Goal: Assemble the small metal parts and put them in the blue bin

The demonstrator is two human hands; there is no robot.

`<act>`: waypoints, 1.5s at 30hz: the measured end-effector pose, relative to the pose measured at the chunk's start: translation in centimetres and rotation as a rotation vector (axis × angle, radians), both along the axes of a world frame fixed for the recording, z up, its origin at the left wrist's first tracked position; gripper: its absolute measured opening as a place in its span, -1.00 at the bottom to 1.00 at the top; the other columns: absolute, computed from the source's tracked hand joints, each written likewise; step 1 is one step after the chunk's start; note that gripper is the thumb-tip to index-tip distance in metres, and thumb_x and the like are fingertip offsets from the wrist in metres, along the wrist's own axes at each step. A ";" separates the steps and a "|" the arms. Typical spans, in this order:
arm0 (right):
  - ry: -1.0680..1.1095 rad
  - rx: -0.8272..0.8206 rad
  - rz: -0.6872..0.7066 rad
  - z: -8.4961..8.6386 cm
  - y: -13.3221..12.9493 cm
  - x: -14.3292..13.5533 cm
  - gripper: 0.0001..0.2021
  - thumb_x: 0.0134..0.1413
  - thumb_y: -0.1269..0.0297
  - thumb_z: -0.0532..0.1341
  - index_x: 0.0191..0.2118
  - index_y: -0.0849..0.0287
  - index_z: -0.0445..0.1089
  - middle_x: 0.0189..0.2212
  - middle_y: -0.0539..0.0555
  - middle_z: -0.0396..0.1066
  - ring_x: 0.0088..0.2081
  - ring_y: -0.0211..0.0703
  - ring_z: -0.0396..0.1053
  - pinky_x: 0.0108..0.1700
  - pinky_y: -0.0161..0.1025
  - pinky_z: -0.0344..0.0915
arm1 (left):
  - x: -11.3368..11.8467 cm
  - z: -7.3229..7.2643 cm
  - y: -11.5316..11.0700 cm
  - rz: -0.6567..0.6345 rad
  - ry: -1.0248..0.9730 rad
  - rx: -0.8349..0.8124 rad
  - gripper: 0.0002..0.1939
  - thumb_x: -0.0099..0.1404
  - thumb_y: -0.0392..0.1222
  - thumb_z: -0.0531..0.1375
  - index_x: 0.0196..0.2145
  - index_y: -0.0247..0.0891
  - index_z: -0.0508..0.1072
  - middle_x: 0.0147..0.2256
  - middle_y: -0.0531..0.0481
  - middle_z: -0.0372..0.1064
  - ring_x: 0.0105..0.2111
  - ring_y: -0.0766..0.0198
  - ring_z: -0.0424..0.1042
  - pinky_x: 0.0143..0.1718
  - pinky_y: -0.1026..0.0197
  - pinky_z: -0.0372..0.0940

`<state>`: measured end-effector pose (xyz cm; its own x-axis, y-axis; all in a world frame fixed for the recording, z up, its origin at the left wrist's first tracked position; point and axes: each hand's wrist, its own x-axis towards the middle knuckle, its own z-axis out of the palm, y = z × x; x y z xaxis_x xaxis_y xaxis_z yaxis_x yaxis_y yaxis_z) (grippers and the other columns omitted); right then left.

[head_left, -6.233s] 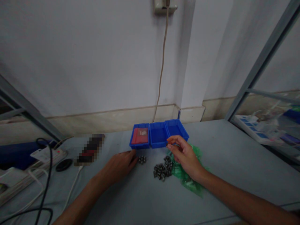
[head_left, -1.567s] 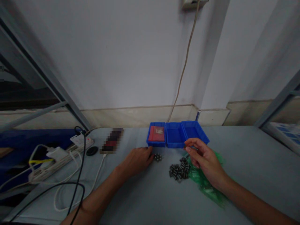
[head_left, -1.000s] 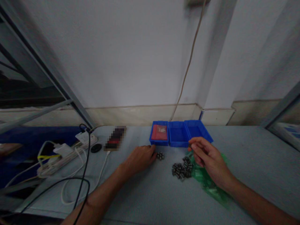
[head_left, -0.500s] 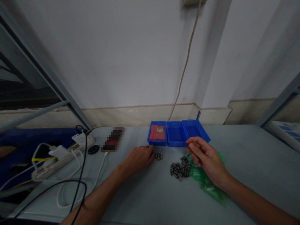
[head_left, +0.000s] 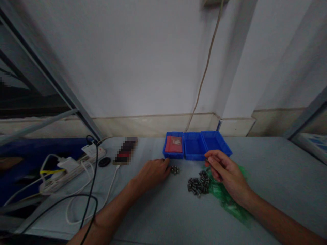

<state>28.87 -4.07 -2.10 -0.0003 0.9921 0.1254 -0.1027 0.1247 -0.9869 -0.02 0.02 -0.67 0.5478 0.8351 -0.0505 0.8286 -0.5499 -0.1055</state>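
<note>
Three bins (head_left: 194, 157) stand abreast on the desk (head_left: 163, 217), a packet (head_left: 173, 145) in the leftmost; before them, left to right, lie the left hand (head_left: 155, 172), a small cluster of parts (head_left: 175, 169), a larger pile (head_left: 196, 186), and a bag (head_left: 231, 204) beneath the right hand (head_left: 227, 172).

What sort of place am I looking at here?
Probably a workbench for small parts, judging by the three blue bins, the pile of dark metal pieces and the power strip.

Parts (head_left: 195, 186) look metallic, trays (head_left: 195, 157) smooth plastic.
</note>
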 end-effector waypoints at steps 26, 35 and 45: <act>0.231 -0.107 0.039 1.1 -0.2 -0.1 -0.72 0.23 0.01 0.40 -0.10 0.08 0.51 -0.38 -0.04 0.30 -0.57 -0.38 0.04 -0.58 -0.38 -0.03 | 0.1 0.3 0.3 0.030 0.000 -0.046 -0.73 0.64 -0.08 -0.01 -0.01 -0.26 0.41 -0.14 -0.20 0.60 -0.15 -0.06 0.63 -0.19 0.03 0.46; -0.408 0.307 -0.012 0.7 -0.7 0.0 -0.90 0.34 0.16 0.33 -0.12 0.02 0.55 -0.25 0.03 0.40 -0.35 -0.15 0.31 -0.29 -0.21 0.26 | 0.0 0.0 0.5 0.028 -0.004 -0.043 -0.72 0.65 -0.06 -0.02 0.00 -0.26 0.40 -0.15 -0.19 0.60 -0.16 -0.05 0.63 -0.19 0.05 0.46; 0.053 -0.038 -0.002 0.5 0.2 0.2 -0.64 0.26 -0.11 0.34 -0.08 0.04 0.37 -0.36 -0.05 0.44 -0.62 -0.35 0.17 -0.66 -0.39 0.03 | 0.5 1.0 0.2 0.047 0.011 -0.073 -0.73 0.63 -0.08 -0.03 -0.02 -0.25 0.39 -0.15 -0.21 0.60 -0.15 -0.04 0.63 -0.18 0.05 0.45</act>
